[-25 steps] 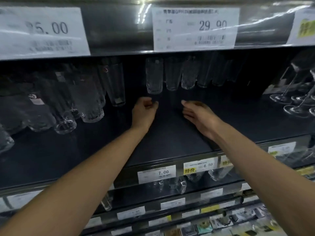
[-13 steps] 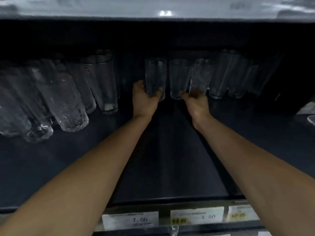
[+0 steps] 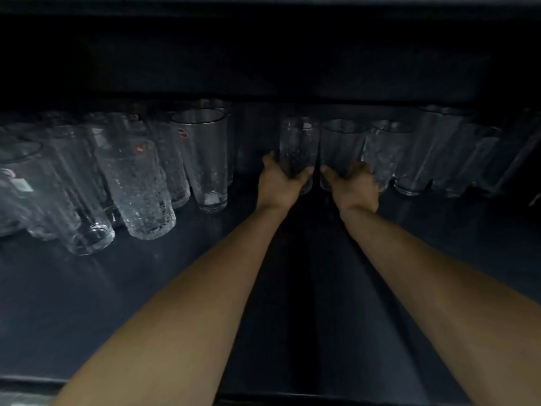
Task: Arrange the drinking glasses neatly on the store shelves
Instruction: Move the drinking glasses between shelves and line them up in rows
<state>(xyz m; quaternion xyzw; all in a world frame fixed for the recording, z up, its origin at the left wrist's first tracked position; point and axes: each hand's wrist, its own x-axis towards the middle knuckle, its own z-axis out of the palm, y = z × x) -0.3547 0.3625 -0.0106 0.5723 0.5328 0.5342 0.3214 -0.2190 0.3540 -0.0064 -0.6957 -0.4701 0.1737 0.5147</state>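
Deep in a dark shelf (image 3: 292, 303), a row of tall clear drinking glasses stands along the back. My left hand (image 3: 279, 184) grips the base of a textured glass (image 3: 298, 145) at the row's middle. Right beside it, my right hand (image 3: 352, 186) grips the base of a smooth glass (image 3: 341, 145). Both glasses stand upright, close together. Further glasses of the row (image 3: 415, 159) continue to the right.
On the left stands a cluster of tall glasses, among them a pebbled one (image 3: 140, 189), a smooth one with a red sticker (image 3: 205, 159) and a clear one nearest the front (image 3: 79, 212). The shelf above hangs low overhead.
The view has moved closer into the shelf and the price tags have left the frame. Both hands reached to the back row and closed round the bases of two neighbouring glasses.
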